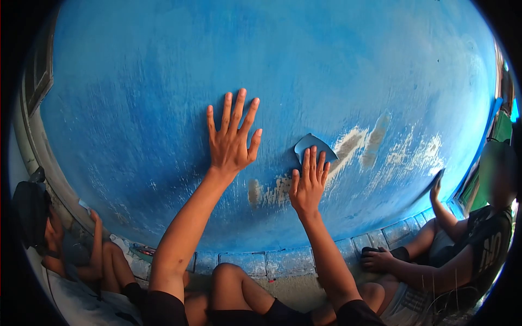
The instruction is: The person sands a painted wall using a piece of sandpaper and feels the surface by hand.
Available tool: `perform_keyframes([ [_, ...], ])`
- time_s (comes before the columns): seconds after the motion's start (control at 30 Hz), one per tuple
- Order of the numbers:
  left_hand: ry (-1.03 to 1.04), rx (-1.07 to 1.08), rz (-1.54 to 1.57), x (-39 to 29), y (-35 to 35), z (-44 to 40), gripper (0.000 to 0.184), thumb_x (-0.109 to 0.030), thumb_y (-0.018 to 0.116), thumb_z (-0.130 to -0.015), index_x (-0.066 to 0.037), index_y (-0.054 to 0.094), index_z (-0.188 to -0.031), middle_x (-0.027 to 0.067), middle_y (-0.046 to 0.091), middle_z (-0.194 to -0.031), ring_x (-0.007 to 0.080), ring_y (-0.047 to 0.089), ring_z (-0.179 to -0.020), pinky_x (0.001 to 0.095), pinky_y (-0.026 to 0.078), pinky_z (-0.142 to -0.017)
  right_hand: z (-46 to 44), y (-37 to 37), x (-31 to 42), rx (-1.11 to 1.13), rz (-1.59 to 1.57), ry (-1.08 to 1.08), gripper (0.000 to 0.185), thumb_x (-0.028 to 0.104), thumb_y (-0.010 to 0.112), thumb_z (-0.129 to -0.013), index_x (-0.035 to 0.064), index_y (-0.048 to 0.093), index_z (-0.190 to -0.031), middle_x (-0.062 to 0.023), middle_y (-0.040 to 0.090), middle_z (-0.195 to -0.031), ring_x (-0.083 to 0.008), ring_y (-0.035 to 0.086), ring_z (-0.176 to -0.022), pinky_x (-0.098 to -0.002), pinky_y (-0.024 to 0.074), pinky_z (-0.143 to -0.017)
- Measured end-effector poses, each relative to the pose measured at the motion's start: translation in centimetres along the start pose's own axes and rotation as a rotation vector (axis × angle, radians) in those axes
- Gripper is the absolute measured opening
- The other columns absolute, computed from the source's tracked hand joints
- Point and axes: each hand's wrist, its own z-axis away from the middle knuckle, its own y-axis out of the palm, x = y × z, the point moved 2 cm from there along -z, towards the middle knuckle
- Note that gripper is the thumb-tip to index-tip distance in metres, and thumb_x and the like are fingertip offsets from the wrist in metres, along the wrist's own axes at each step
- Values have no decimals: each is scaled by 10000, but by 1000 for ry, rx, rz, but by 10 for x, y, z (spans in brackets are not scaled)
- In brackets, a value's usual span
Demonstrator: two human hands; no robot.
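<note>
A blue painted wall (163,81) fills most of the view. My left hand (232,136) lies against it with fingers spread, holding nothing. To the right and a little lower, my right hand (310,187) presses a dark blue-grey sheet, perhaps sandpaper, (314,144) flat to the wall under its fingertips. Beside the sheet, a worn patch (349,144) shows pale material and grey where paint is gone. Another scraped patch (272,193) lies left of my right wrist.
A person (473,239) sits at the right, one hand holding a dark object to the wall. Another person (32,217) sits at the far left with a small light object (84,205) in hand. Blocks (239,263) line the wall's foot. A framed opening (42,68) is at upper left.
</note>
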Motion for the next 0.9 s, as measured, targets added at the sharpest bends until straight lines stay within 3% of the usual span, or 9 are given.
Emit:
perform_keyframes([
  [0.27,34,-66,-32,2,-10,-43,526,-411,318,-1001,-232,394,-1489,64,284,-1584,281,195,-1482,573,28,-1181,1,-3,-2,3,-1,-36,528,275,385,-1017,10,371,-1473,-143,343,-1546,-364,217,-1465,-513,100,-1187],
  [0.53,79,-321,-128,31,-44,-197,498,-423,367,-1001,-216,460,-1444,104,343,-1550,327,282,-1440,575,109,-1171,0,-7,-2,-6,-55,-26,520,283,431,-993,44,420,-1455,-109,376,-1535,-356,267,-1448,-513,124,-1185],
  [0.73,-51,-403,-181,77,-75,-326,515,-471,348,-1007,-211,467,-1436,141,368,-1528,344,308,-1422,543,137,-1176,2,-8,-8,49,-90,-13,527,300,452,-981,51,437,-1446,-111,391,-1526,-370,287,-1436,-532,128,-1178],
  [0.77,-97,-387,-174,87,-84,-343,556,-512,289,-1007,-207,466,-1436,126,352,-1539,333,296,-1429,538,137,-1184,2,-7,-8,58,-91,-9,529,302,456,-979,50,440,-1444,-112,394,-1523,-372,285,-1436,-535,127,-1177],
  [0.9,-290,-342,-116,124,-107,-374,570,-523,261,-1010,-235,382,-1487,98,268,-1582,300,224,-1463,520,117,-1197,2,-6,-10,76,-104,-1,528,308,462,-973,51,454,-1434,-113,406,-1515,-375,280,-1437,-544,121,-1177],
])
